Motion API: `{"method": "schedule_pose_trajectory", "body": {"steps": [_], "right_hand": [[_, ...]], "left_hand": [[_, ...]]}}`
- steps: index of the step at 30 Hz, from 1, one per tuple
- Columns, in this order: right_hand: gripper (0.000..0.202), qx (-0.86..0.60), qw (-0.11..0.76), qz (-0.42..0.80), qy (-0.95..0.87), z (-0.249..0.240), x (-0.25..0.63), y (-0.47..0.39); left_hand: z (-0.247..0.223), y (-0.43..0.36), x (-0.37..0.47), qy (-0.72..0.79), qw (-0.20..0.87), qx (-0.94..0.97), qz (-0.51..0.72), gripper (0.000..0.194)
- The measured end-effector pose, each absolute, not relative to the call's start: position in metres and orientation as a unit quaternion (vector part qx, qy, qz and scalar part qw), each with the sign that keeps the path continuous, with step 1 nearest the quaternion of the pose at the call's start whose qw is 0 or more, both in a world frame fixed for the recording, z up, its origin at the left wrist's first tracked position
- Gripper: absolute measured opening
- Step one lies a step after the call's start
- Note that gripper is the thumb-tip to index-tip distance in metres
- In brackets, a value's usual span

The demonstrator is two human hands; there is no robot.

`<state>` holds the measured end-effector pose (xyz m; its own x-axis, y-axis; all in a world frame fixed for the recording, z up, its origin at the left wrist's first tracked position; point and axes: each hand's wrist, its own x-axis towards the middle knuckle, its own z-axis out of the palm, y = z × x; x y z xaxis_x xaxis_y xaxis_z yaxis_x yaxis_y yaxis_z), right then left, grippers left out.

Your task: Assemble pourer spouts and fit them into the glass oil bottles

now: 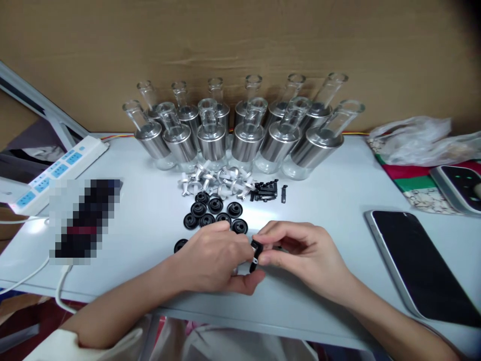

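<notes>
Pinching a small black plastic piece (256, 255) between thumb and fingertips of right hand (308, 255), over the near side of the pale table (143, 215). Holding curled left hand (214, 255) close against the same piece; cannot tell whether clamped on anything, palm hidden. Just beyond, noting round black plastic caps (235, 209), silver-and-white stoppers (223, 190) heaped, slim black plastic parts (266, 191) beside them. Behind, seeing steel-sleeved clear glass bottles (248, 143) in two rows.

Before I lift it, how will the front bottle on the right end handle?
This bottle may slip, its metal sleeve being smooth. Its glass neck looks stiff and probably fragile. Pushed sideways, it might knock the close neighbouring bottle.
</notes>
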<state>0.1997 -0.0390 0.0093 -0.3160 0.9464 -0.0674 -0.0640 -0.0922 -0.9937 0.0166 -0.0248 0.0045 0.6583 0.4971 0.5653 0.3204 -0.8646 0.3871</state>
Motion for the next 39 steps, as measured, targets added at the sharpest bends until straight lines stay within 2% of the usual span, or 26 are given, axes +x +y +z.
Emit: {"method": "schedule_pose_trajectory", "body": {"steps": [6,11,16,21,26,32,39], "right_hand": [[0.011,-0.409,0.381,0.640,-0.526,0.010,0.204,-0.037],[0.019,-0.394,0.329,0.683,-0.519,0.012,0.206,-0.035],[0.013,-0.414,0.358,0.643,-0.536,0.016,0.205,-0.034],[0.015,-0.409,0.375,0.662,-0.504,0.014,0.205,-0.034],[0.013,-0.402,0.385,0.618,-0.555,0.009,0.209,-0.032],[0.023,-0.391,0.379,0.583,-0.603,0.010,0.211,-0.031],[0.015,-0.375,0.398,0.576,-0.607,0.005,0.212,-0.030]], "left_hand": [[0.006,-0.026,0.018,0.230,0.132,0.906,0.331,0.025],[0.002,-0.021,0.013,0.212,0.204,0.901,0.319,0.029],[-0.003,-0.015,0.008,0.224,0.162,0.888,0.367,0.032],[0.003,-0.016,0.009,0.256,0.101,0.913,0.302,0.031],[0.008,-0.017,0.008,0.233,0.126,0.925,0.271,0.028],[0.007,-0.016,0.006,0.249,0.128,0.923,0.266,0.023],[0.004,-0.017,0.008,0.267,0.102,0.907,0.308,0.025]]}}
